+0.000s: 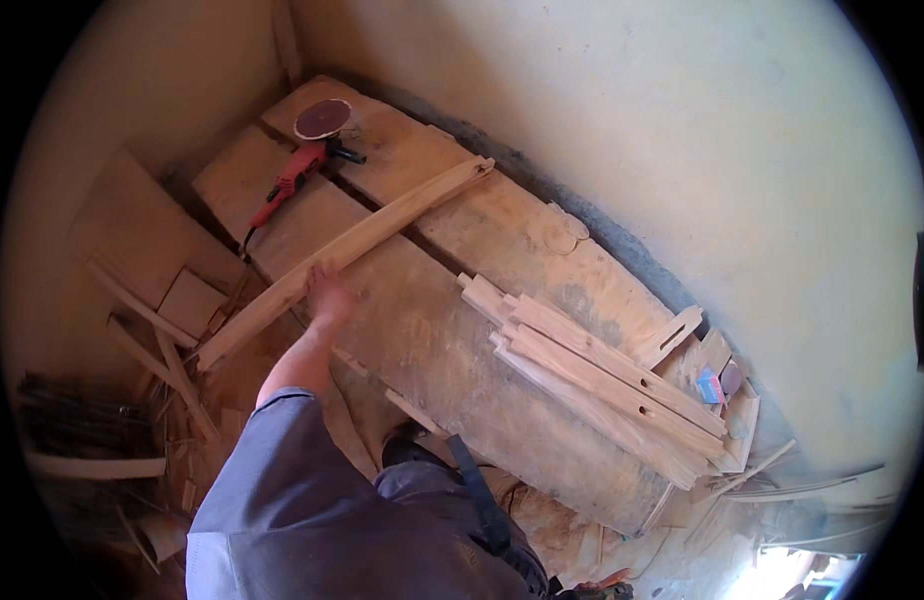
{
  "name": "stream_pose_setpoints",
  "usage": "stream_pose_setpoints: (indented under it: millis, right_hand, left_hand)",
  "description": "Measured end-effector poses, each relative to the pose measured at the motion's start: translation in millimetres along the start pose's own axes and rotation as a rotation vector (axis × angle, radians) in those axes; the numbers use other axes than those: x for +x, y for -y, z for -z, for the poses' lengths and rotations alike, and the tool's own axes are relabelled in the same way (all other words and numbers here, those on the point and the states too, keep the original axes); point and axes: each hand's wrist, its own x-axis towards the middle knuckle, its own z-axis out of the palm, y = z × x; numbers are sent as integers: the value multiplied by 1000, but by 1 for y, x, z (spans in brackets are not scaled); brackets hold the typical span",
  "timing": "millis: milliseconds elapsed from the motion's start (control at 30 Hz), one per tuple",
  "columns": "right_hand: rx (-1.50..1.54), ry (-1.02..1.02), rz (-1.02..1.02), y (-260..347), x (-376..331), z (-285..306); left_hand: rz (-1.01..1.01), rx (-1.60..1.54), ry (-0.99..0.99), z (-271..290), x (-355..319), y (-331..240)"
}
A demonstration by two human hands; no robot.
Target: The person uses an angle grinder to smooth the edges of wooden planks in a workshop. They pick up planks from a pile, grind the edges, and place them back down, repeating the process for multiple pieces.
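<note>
A long pale wooden beam [382, 225] lies slantwise across the workbench [402, 330], its near left end jutting past the bench edge. My left hand [329, 295] grips this beam near its middle, with the fingers over its side. A slot or notch shows at the beam's far end. At the bottom edge of the view, what looks like part of my right hand [615, 577] is beside a dark object [597, 592]; both are mostly cut off, and the fingers cannot be made out.
A red angle grinder [297, 172] with a round sanding disc [323, 118] rests at the bench's far left. Several mortised wooden pieces [602, 365] are stacked on the right, near a small blue-and-pink box [710, 386]. Offcuts [187, 385] litter the floor at left. A wall [702, 150] stands behind.
</note>
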Motion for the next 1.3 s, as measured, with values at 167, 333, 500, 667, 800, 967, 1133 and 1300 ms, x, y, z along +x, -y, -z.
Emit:
stream_pose_setpoints:
  millis: [167, 333, 500, 667, 800, 967, 1133, 1300]
  right_hand:
    - [46, -20, 29, -18, -41, -48]
    - [62, -58, 92, -19, -78, -69]
    - [72, -54, 115, -24, -95, -72]
    - [128, 17, 118, -26, -94, -59]
    - [201, 81, 118, -28, -82, -49]
    - [198, 81, 25, -42, -40, 9]
    - [251, 87, 9, -57, -15, 67]
    - [363, 2, 11, -62, -23, 126]
  left_hand:
    - [-2, 85, 188, 12, 87, 23]
    - [-67, 25, 279, 16, 113, 25]
    - [-109, 42, 488, 38, 119, 26]
    - [128, -648, 1023, 24, 65, 70]
    - [282, -1156, 1254, 43, -42, 59]
    - [290, -1358, 1287, 88, -133, 27]
    - [264, -1361, 1252, 112, -195, 35]
    - [109, -1133, 1300, 155, -248, 17]
